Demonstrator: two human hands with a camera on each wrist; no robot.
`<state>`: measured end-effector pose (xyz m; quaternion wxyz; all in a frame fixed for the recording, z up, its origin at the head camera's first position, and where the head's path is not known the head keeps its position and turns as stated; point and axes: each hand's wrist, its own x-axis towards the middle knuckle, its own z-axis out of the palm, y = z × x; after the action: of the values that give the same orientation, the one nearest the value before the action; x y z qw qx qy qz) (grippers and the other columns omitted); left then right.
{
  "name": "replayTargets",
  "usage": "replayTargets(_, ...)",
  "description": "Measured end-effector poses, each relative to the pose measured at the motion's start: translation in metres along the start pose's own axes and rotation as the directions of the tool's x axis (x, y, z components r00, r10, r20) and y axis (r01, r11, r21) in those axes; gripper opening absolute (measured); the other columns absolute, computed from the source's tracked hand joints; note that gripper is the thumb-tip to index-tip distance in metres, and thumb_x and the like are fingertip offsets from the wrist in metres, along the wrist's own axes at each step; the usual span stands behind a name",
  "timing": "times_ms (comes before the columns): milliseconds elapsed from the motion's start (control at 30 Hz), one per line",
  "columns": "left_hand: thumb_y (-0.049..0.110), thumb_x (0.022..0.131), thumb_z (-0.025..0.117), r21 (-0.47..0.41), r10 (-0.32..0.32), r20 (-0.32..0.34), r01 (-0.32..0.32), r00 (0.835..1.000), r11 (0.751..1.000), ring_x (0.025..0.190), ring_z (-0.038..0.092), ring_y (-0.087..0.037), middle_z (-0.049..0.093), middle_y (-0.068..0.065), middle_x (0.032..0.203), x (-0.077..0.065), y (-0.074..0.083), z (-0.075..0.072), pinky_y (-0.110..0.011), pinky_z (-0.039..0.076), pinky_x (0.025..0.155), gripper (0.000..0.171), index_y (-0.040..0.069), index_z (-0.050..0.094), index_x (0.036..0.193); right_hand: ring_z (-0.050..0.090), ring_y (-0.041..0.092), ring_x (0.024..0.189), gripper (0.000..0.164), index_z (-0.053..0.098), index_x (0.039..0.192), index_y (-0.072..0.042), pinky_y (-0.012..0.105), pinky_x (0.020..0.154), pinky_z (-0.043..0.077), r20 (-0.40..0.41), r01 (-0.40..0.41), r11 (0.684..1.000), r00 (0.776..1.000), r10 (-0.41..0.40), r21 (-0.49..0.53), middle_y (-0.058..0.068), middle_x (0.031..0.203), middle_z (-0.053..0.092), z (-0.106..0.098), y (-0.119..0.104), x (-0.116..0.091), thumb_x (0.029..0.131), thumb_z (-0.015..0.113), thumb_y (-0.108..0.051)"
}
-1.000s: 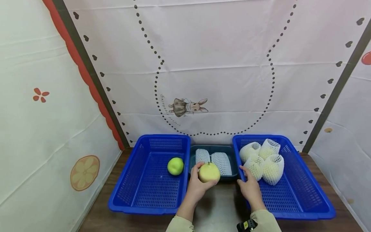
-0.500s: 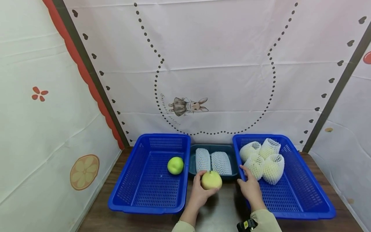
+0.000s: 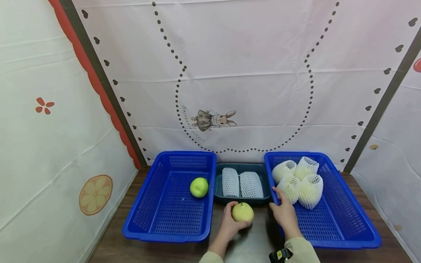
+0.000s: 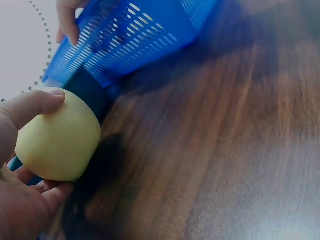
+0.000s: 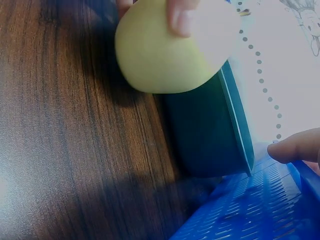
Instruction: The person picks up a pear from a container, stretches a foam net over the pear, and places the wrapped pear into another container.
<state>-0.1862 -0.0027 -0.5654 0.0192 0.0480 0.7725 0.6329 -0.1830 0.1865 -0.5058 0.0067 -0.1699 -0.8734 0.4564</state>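
Observation:
My left hand (image 3: 230, 223) holds a round pale yellow pear (image 3: 243, 212), stem upward, low over the table in front of the dark green tray (image 3: 218, 199). In the left wrist view the thumb lies across the top of the pear (image 4: 65, 137), with fingers beneath it. My right hand (image 3: 285, 213) grips the left rim of the right blue basket (image 3: 345, 219), as the right wrist view shows close up. Several fruits in white foam nets (image 3: 310, 191) are bunched in that basket. Two foam net sleeves (image 3: 251, 185) lie flat in the tray.
A second blue basket (image 3: 177, 213) stands on the left with one green apple (image 3: 198, 187) in it. Between the baskets the tray sits against the back. Cloth-covered walls (image 3: 250, 54) close off the wooden table (image 3: 108, 244) behind and at both sides.
My left hand has drawn the pear back toward me and slightly right, from over the tray to in front of it. The right hand has stayed at the basket rim.

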Motion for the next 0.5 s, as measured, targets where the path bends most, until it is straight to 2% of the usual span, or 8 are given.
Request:
replayTargets(267,0.002,0.057,0.084,0.054,-0.008,0.012,0.007,1.0,0.998,0.11,0.046,-0.031,0.045,-0.014,0.12,0.0001,-0.0037,0.001,-0.045,0.037,0.09,0.074,0.006,0.044,0.119,0.042,0.043,0.115,0.054,0.037,0.14,-0.014,0.058,0.087,0.036,-0.009,0.006,1.0,1.0,-0.006,0.009,0.029,0.133,0.04,0.0013,0.0015,0.0012,0.089,0.053,-0.009)
replayTargets(367,0.003,0.058,0.085,0.073,-0.015,0.037,0.012,0.999,0.997,0.11,0.046,-0.031,0.043,-0.013,0.121,-0.0004,-0.0054,0.0012,-0.047,0.036,0.09,0.075,0.008,0.042,0.12,0.044,0.042,0.114,0.053,0.038,0.139,-0.013,0.056,0.086,0.038,-0.015,0.01,1.0,1.0,-0.01,0.017,0.028,0.132,0.041,0.0014,0.0016,0.0014,0.088,0.053,-0.008)
replayTargets(500,0.003,0.059,0.085,0.124,0.008,0.088,-0.019,0.996,0.992,0.109,0.047,-0.031,0.041,-0.012,0.121,-0.0014,-0.0058,0.0011,-0.048,0.037,0.089,0.077,0.009,0.04,0.121,0.044,0.041,0.112,0.054,0.036,0.14,-0.013,0.056,0.084,0.038,-0.007,0.009,1.0,1.0,-0.008,0.021,0.028,0.132,0.04,0.0009,0.0014,0.0015,0.089,0.053,-0.009)
